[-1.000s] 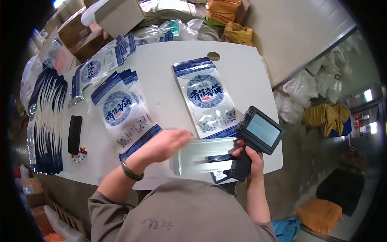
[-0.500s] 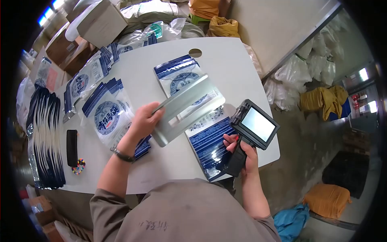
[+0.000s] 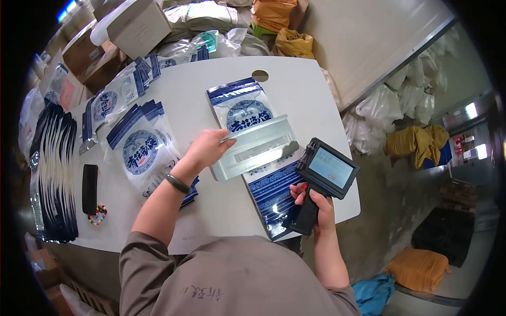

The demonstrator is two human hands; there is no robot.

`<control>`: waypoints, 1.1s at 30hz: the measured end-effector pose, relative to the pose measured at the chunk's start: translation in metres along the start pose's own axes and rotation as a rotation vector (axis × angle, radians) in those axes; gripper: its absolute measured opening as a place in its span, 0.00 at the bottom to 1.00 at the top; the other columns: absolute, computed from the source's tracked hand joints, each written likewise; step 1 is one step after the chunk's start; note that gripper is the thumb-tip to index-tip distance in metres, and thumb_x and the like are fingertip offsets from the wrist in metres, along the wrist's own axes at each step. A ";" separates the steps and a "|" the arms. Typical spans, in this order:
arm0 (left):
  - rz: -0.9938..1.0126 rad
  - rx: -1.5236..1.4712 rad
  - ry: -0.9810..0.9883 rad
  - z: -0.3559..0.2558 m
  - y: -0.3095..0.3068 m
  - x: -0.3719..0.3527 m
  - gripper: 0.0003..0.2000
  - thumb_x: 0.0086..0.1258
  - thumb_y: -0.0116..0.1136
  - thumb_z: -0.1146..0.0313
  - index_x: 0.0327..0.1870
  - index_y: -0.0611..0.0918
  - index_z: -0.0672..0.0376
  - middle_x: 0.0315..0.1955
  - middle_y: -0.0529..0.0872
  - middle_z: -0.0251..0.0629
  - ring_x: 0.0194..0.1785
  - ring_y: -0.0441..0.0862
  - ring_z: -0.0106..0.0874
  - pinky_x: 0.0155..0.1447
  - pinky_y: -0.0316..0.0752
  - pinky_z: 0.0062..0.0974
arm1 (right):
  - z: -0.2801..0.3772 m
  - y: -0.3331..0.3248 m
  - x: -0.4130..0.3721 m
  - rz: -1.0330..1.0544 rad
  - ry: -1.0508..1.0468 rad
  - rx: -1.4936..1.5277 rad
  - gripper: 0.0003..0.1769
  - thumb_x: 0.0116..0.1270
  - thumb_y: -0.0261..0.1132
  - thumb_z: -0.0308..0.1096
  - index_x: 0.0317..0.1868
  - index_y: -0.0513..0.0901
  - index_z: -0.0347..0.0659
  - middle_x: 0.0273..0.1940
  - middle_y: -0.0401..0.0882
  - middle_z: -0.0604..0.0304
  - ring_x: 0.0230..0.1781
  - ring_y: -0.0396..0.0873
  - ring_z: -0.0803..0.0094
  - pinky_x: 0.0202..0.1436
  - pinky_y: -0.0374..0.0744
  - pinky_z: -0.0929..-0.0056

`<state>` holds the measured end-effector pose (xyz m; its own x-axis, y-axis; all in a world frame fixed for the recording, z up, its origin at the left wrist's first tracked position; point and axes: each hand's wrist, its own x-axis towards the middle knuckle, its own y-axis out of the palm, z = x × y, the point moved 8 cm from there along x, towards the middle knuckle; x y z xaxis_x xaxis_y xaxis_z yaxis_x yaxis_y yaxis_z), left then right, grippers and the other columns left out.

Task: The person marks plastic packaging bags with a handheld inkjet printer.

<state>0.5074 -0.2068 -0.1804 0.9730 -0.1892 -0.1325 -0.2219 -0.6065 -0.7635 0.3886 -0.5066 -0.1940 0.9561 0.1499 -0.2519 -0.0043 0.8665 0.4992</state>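
Note:
My left hand grips the upper left edge of a metal plate with a long slot. The plate lies across a stack of blue-and-white printed pouches, its slot over their middle. In my right hand is a handheld inkjet printer, held by its black pistol grip with the lit screen facing up. The printer's head is close to the plate's right end. Beneath and left of the printer, the stack's dark blue striped ends show.
On the left of the white table are another pile of printed pouches, a row of pouches standing on edge, a black case and a bead bracelet. Cartons and sacks stand behind.
My left hand has lowered the plate and turned it flatter over the pouches. The printer stays beside the plate's right end; its screen now shows content.

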 end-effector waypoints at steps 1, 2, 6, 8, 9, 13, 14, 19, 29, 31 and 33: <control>0.010 0.022 -0.017 0.001 0.001 0.000 0.16 0.75 0.60 0.56 0.44 0.84 0.63 0.37 0.87 0.56 0.44 0.85 0.54 0.48 0.79 0.45 | 0.001 0.002 0.000 -0.007 0.015 0.000 0.18 0.73 0.59 0.32 0.55 0.78 0.25 0.34 0.84 0.47 0.57 0.82 0.53 0.70 0.76 0.55; 0.019 0.042 -0.033 0.001 0.001 0.000 0.17 0.75 0.60 0.55 0.43 0.84 0.63 0.37 0.87 0.55 0.44 0.85 0.54 0.48 0.79 0.46 | 0.004 0.004 -0.001 -0.013 0.030 -0.001 0.17 0.71 0.60 0.31 0.54 0.79 0.26 0.34 0.84 0.47 0.55 0.83 0.54 0.67 0.79 0.55; 0.019 0.065 -0.033 0.003 0.002 0.000 0.17 0.75 0.59 0.55 0.39 0.84 0.63 0.34 0.87 0.53 0.42 0.85 0.53 0.48 0.80 0.46 | 0.021 0.027 -0.007 -0.049 0.095 -0.030 0.17 0.70 0.62 0.30 0.54 0.79 0.26 0.32 0.83 0.49 0.48 0.85 0.56 0.54 0.86 0.60; -0.017 0.067 -0.004 0.006 0.003 0.000 0.17 0.75 0.59 0.54 0.39 0.84 0.64 0.34 0.87 0.52 0.42 0.86 0.52 0.48 0.80 0.46 | 0.035 0.042 -0.007 -0.035 0.111 -0.118 0.18 0.70 0.62 0.31 0.54 0.78 0.25 0.31 0.83 0.49 0.44 0.85 0.58 0.45 0.88 0.65; -0.032 0.070 0.012 0.007 0.003 0.000 0.18 0.75 0.59 0.54 0.39 0.84 0.64 0.34 0.88 0.52 0.42 0.86 0.52 0.48 0.80 0.46 | 0.040 0.047 -0.004 -0.031 0.118 -0.160 0.19 0.71 0.62 0.32 0.55 0.78 0.25 0.31 0.83 0.50 0.42 0.86 0.60 0.41 0.89 0.67; -0.009 0.060 0.001 0.006 0.003 0.002 0.18 0.75 0.59 0.54 0.38 0.85 0.64 0.35 0.88 0.52 0.43 0.86 0.52 0.49 0.80 0.46 | 0.047 0.061 0.018 -0.045 0.120 -0.538 0.15 0.68 0.66 0.30 0.51 0.80 0.30 0.28 0.84 0.56 0.30 0.85 0.69 0.34 0.85 0.72; -0.008 0.055 -0.001 0.006 0.003 0.001 0.18 0.75 0.59 0.54 0.38 0.85 0.64 0.35 0.88 0.52 0.43 0.86 0.52 0.49 0.80 0.46 | 0.046 0.066 0.022 -0.045 0.115 -0.607 0.14 0.67 0.66 0.30 0.49 0.81 0.30 0.28 0.84 0.57 0.29 0.84 0.71 0.33 0.83 0.73; -0.061 0.043 0.053 0.012 0.006 0.001 0.17 0.74 0.59 0.55 0.38 0.86 0.63 0.35 0.88 0.52 0.43 0.86 0.51 0.49 0.81 0.46 | 0.029 0.089 0.043 0.009 0.093 -0.950 0.09 0.62 0.64 0.27 0.41 0.82 0.31 0.27 0.83 0.59 0.26 0.82 0.74 0.30 0.79 0.71; -0.039 0.046 0.027 0.012 0.006 0.002 0.14 0.75 0.57 0.60 0.38 0.87 0.62 0.37 0.88 0.52 0.44 0.87 0.51 0.49 0.82 0.47 | 0.008 0.115 0.056 0.033 0.313 -1.328 0.15 0.62 0.64 0.36 0.38 0.83 0.28 0.26 0.84 0.52 0.25 0.86 0.68 0.34 0.83 0.67; -0.042 0.041 0.033 0.016 0.010 0.004 0.15 0.75 0.57 0.59 0.38 0.87 0.62 0.36 0.88 0.53 0.44 0.87 0.51 0.49 0.81 0.46 | 0.009 0.113 0.059 0.034 0.319 -1.328 0.16 0.62 0.64 0.36 0.39 0.83 0.27 0.26 0.84 0.51 0.24 0.86 0.67 0.35 0.84 0.66; -0.046 0.034 0.034 0.016 0.010 0.001 0.15 0.75 0.57 0.57 0.38 0.87 0.62 0.35 0.88 0.53 0.44 0.87 0.51 0.49 0.81 0.46 | 0.019 0.097 0.065 -0.003 0.337 -1.338 0.16 0.63 0.63 0.35 0.39 0.82 0.27 0.25 0.84 0.51 0.22 0.85 0.66 0.33 0.84 0.66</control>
<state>0.5075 -0.2005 -0.1983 0.9792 -0.1880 -0.0757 -0.1741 -0.5885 -0.7895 0.4561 -0.4214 -0.1465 0.8409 0.0877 -0.5340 -0.4615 0.6315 -0.6231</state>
